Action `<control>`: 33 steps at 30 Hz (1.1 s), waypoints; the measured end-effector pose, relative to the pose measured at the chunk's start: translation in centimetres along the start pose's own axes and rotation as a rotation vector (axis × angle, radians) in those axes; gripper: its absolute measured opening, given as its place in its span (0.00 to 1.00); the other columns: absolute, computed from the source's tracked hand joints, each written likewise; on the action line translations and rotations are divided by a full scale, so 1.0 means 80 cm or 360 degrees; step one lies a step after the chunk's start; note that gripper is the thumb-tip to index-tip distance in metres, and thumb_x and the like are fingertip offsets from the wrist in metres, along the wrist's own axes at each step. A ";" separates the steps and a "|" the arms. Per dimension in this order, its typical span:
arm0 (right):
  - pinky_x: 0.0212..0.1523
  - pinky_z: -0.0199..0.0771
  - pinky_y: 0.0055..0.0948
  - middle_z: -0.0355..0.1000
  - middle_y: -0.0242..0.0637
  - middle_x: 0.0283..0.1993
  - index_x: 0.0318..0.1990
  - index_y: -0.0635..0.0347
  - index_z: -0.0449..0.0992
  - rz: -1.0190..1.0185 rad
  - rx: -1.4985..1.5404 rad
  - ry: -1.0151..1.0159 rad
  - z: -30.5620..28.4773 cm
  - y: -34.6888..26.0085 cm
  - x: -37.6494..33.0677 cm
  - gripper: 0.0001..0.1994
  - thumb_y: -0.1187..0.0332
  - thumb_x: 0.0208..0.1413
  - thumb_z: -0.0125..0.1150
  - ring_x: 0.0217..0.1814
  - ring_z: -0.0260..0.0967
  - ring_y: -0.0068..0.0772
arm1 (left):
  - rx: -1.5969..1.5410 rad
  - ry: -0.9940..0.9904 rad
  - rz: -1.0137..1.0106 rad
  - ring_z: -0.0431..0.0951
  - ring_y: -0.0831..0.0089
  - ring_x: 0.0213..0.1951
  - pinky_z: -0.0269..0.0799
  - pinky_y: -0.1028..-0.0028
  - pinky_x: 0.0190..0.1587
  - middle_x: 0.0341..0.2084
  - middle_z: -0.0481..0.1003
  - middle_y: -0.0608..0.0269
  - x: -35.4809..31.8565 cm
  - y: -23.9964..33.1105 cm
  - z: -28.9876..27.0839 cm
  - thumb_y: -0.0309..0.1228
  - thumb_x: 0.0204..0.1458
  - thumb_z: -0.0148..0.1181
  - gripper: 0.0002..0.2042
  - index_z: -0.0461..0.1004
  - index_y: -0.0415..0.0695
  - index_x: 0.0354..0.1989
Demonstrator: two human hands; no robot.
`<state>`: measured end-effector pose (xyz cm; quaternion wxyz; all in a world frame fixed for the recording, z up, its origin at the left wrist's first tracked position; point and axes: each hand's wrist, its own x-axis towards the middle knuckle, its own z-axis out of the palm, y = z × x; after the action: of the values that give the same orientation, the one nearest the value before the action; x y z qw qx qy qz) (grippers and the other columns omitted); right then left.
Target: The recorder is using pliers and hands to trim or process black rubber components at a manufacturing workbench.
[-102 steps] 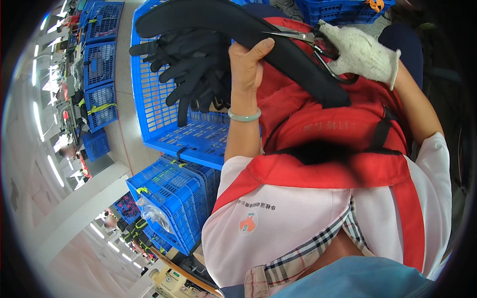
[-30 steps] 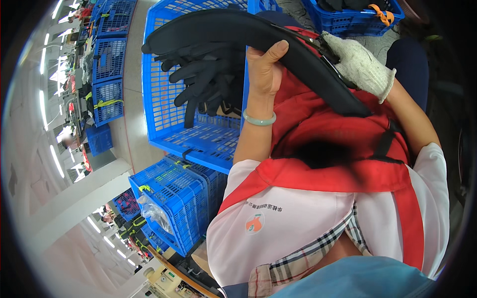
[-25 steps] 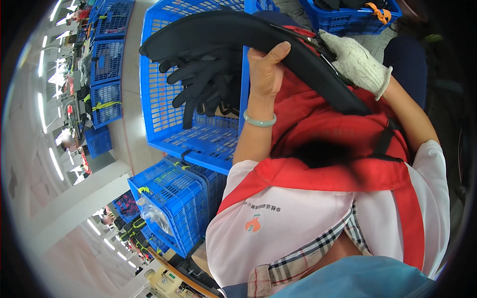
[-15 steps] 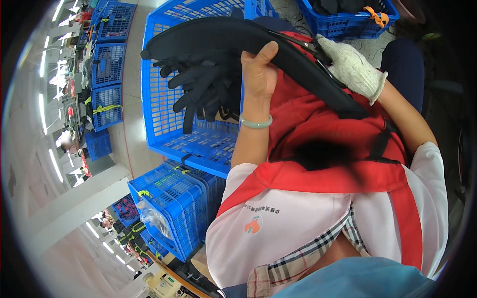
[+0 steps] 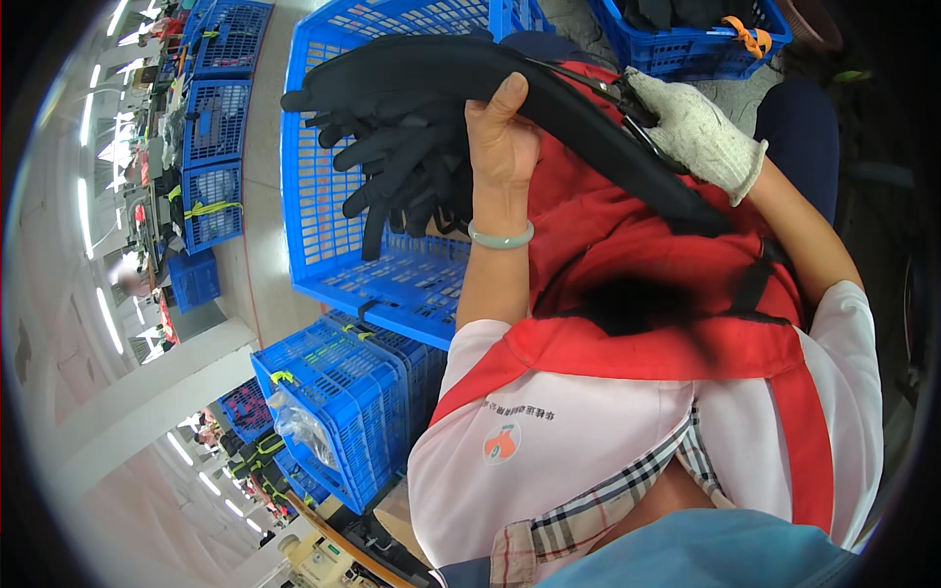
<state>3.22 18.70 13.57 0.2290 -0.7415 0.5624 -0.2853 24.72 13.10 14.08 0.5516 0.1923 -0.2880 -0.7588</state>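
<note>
My left hand [image 5: 500, 127], with a pale green bangle at the wrist, grips the middle of a long black padded piece [image 5: 421, 73] held up over my lap. Several black strips [image 5: 402, 186] hang from its left end above a large blue crate [image 5: 323, 245]. Inside a white knit glove, my right hand [image 5: 698, 132] holds small metal scissors [image 5: 613, 93] against the piece's upper edge, just right of my left thumb. The piece's right end runs down across my red apron [image 5: 627, 245].
A stack of smaller blue crates [image 5: 343, 412] stands at my lower left. Another blue crate [image 5: 686, 49] with dark items and an orange tag sits at the top right. More blue crates [image 5: 211, 127] line the floor at far left.
My left hand and the black piece have shifted slightly left. The gloved right hand stays at the piece's upper edge with the scissors.
</note>
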 end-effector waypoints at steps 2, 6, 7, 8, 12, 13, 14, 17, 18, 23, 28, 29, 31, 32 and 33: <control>0.33 0.70 0.42 0.72 0.51 0.30 0.47 0.64 0.69 -0.0146 -0.0105 0.0127 -0.002 0.006 0.004 0.19 0.59 0.54 0.59 0.35 0.72 0.54 | 0.0016 0.0006 0.0024 0.77 0.72 0.38 0.75 0.70 0.46 0.34 0.76 0.67 0.004 -0.002 0.006 0.16 0.45 0.63 0.13 0.75 0.44 0.39; 0.43 0.71 0.35 0.73 0.56 0.42 0.58 0.67 0.65 0.0002 -0.0086 -0.0123 -0.018 -0.007 0.017 0.28 0.61 0.53 0.61 0.44 0.72 0.52 | 0.0080 -0.0015 0.0067 0.77 0.73 0.38 0.74 0.72 0.46 0.34 0.76 0.67 0.003 -0.003 0.017 0.16 0.45 0.63 0.13 0.75 0.44 0.39; 0.43 0.71 0.35 0.73 0.56 0.42 0.58 0.67 0.65 -0.0009 -0.0090 -0.0125 -0.020 -0.009 0.018 0.28 0.61 0.53 0.61 0.44 0.72 0.52 | 0.0073 -0.0020 0.0066 0.77 0.73 0.38 0.74 0.72 0.47 0.34 0.76 0.66 0.002 -0.001 0.018 0.16 0.45 0.63 0.13 0.75 0.43 0.39; 0.44 0.71 0.35 0.72 0.56 0.43 0.58 0.68 0.65 0.0073 -0.0110 -0.0161 -0.022 -0.012 0.019 0.28 0.61 0.53 0.61 0.44 0.72 0.52 | 0.0072 -0.0019 0.0079 0.77 0.73 0.38 0.74 0.72 0.47 0.34 0.76 0.66 0.003 -0.001 0.018 0.16 0.45 0.63 0.13 0.75 0.43 0.39; 0.34 0.70 0.41 0.72 0.53 0.31 0.45 0.65 0.71 -0.0063 0.0001 0.0027 -0.017 -0.010 0.011 0.19 0.58 0.53 0.59 0.36 0.71 0.56 | 0.0028 -0.0006 0.0082 0.77 0.72 0.37 0.74 0.72 0.46 0.34 0.77 0.65 0.000 -0.004 0.021 0.16 0.45 0.63 0.12 0.75 0.43 0.39; 0.34 0.70 0.41 0.72 0.53 0.31 0.45 0.65 0.71 -0.0071 -0.0005 0.0024 -0.017 -0.008 0.012 0.19 0.58 0.53 0.59 0.36 0.71 0.56 | 0.0015 -0.0006 0.0085 0.77 0.72 0.37 0.74 0.72 0.46 0.33 0.77 0.65 0.000 -0.003 0.022 0.17 0.46 0.64 0.12 0.75 0.43 0.38; 0.34 0.70 0.41 0.72 0.53 0.31 0.46 0.65 0.71 -0.0136 0.0001 0.0071 -0.018 -0.005 0.013 0.19 0.58 0.53 0.59 0.35 0.71 0.56 | 0.0010 -0.0008 0.0093 0.77 0.72 0.37 0.74 0.72 0.46 0.33 0.77 0.65 0.002 -0.001 0.021 0.17 0.46 0.64 0.12 0.75 0.43 0.38; 0.34 0.70 0.40 0.72 0.52 0.30 0.47 0.65 0.69 -0.0202 -0.0025 0.0030 -0.033 -0.009 0.015 0.21 0.58 0.52 0.61 0.33 0.72 0.55 | 0.0033 -0.0040 0.0054 0.77 0.72 0.37 0.74 0.72 0.45 0.33 0.77 0.65 0.006 0.008 0.013 0.18 0.46 0.64 0.11 0.75 0.43 0.38; 0.34 0.70 0.40 0.72 0.51 0.30 0.48 0.65 0.69 -0.0204 -0.0058 -0.0055 -0.045 -0.012 0.016 0.22 0.58 0.51 0.63 0.32 0.72 0.54 | 0.0071 -0.0054 0.0055 0.77 0.72 0.39 0.74 0.70 0.46 0.34 0.77 0.66 0.005 0.008 0.013 0.19 0.47 0.63 0.11 0.76 0.44 0.39; 0.34 0.71 0.40 0.71 0.49 0.29 0.50 0.65 0.66 0.0089 0.0007 -0.0612 -0.077 -0.024 0.015 0.33 0.54 0.40 0.71 0.31 0.71 0.54 | 0.0109 -0.0083 0.0091 0.77 0.72 0.41 0.74 0.68 0.48 0.35 0.77 0.67 0.005 0.000 0.015 0.20 0.49 0.62 0.10 0.76 0.46 0.39; 0.35 0.67 0.43 0.69 0.54 0.30 0.57 0.70 0.61 0.0130 -0.0005 -0.0381 -0.053 -0.029 0.004 0.44 0.52 0.33 0.73 0.35 0.68 0.57 | 0.0111 -0.0025 0.0104 0.77 0.71 0.41 0.73 0.67 0.50 0.36 0.77 0.67 0.003 -0.014 0.025 0.21 0.50 0.61 0.10 0.76 0.45 0.40; 0.35 0.67 0.42 0.69 0.54 0.29 0.57 0.70 0.61 0.0115 0.0020 -0.0346 -0.048 -0.028 0.004 0.44 0.53 0.34 0.72 0.34 0.68 0.57 | 0.0114 -0.0025 0.0100 0.77 0.71 0.41 0.73 0.67 0.50 0.36 0.77 0.67 0.002 -0.013 0.027 0.21 0.50 0.61 0.10 0.76 0.45 0.40; 0.34 0.67 0.43 0.69 0.54 0.29 0.51 0.69 0.64 0.0046 0.0075 -0.0260 -0.045 -0.031 0.004 0.37 0.52 0.37 0.71 0.34 0.69 0.57 | 0.0021 -0.0017 0.0065 0.77 0.71 0.38 0.74 0.70 0.47 0.35 0.76 0.65 0.002 -0.008 0.029 0.18 0.47 0.62 0.12 0.74 0.43 0.41; 0.33 0.68 0.43 0.69 0.54 0.28 0.44 0.67 0.68 -0.0026 0.0124 -0.0178 -0.044 -0.032 0.004 0.30 0.51 0.41 0.70 0.34 0.70 0.57 | 0.0024 -0.0017 0.0064 0.77 0.71 0.38 0.74 0.70 0.47 0.35 0.76 0.65 0.003 -0.007 0.029 0.18 0.47 0.62 0.12 0.74 0.43 0.41; 0.33 0.68 0.43 0.69 0.54 0.28 0.44 0.67 0.68 -0.0034 0.0127 -0.0182 -0.044 -0.032 0.005 0.30 0.51 0.41 0.70 0.34 0.70 0.57 | 0.0016 -0.0016 0.0056 0.77 0.71 0.39 0.74 0.70 0.47 0.35 0.76 0.65 0.002 -0.006 0.028 0.18 0.47 0.62 0.12 0.74 0.43 0.40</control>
<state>2.68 18.93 17.86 0.2870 -0.7527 0.5288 -0.2671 22.93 13.55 15.49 0.5625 0.1861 -0.2980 -0.7484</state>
